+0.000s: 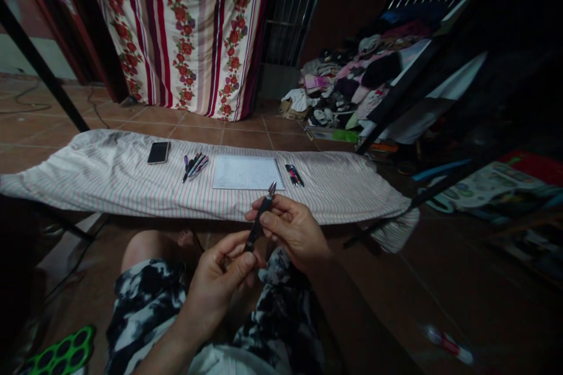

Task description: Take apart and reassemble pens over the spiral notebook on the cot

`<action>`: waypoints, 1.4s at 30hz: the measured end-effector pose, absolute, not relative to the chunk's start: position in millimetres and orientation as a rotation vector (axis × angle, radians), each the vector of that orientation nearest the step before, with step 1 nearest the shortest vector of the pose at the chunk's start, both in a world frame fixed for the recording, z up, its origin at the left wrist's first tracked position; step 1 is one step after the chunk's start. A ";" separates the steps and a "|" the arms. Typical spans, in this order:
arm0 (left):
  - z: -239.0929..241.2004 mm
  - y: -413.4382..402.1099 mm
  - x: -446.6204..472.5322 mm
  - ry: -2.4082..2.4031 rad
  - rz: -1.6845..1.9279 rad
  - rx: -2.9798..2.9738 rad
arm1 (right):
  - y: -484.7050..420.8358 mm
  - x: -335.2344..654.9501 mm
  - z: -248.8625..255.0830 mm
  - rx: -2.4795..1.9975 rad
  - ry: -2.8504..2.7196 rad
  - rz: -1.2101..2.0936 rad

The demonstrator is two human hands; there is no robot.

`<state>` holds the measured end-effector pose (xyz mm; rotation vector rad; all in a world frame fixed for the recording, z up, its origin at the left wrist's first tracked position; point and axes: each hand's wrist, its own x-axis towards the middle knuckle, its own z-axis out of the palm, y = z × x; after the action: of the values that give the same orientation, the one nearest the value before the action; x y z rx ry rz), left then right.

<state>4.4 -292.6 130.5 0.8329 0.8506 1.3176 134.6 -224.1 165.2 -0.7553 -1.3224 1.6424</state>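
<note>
Gripping pen (260, 215) in both: left hand (220, 284) clamped on lower end, right hand (294, 231) pinched round upper barrel, tip tilted up, near cloth (109, 179) and notebook (246, 173).

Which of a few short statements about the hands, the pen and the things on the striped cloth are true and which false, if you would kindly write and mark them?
1. The left hand and the right hand both hold one pen. True.
2. The phone lies right of the notebook. False: it lies well to its left in the view.
3. The notebook lies between the left pen group and the right pen group. True.
4. The notebook rests in the person's lap. False: it lies on the striped cloth.
</note>
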 end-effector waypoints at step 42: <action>113.5 -297.7 1.8 1.220 1.412 0.956 | -255.8 105.4 170.4 -1.151 -1.246 1.254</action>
<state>1.8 -297.7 113.5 0.9560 1.2204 1.4117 105.4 -255.8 170.4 -1.1508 -1.2464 1.2536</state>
